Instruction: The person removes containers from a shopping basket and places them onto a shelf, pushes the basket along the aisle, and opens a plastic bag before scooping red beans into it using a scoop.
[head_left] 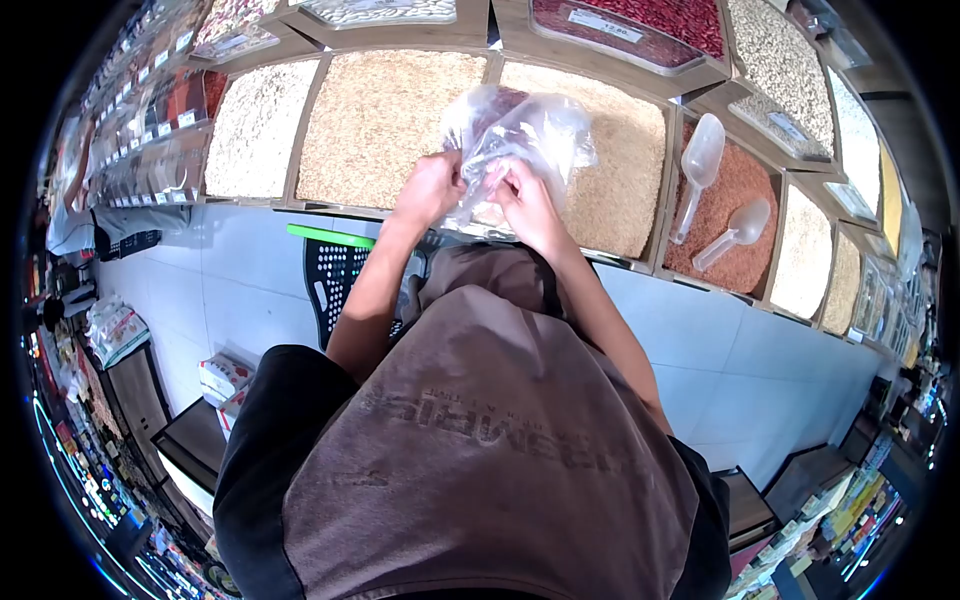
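Note:
A clear plastic bag (545,125) with something dark red in it rests over the front of two grain bins. My left hand (436,187) is closed at the bag's left side, its fingers curled on the plastic. On the near right side of the bag, my right hand (525,200) pinches the film between thumb and fingers. Under and beside the bag lie pale brown grains in the left bin (385,120) and in the right bin (625,150). Exactly what fills the bag is hard to make out through the folds.
Two clear scoops, one upright (703,155) and one slanted (745,222), lie on a bin of reddish grain (740,170). Red beans (660,20) fill a higher bin behind. A black basket with a green handle (330,238) stands below my left arm. White packages (224,380) sit at lower left.

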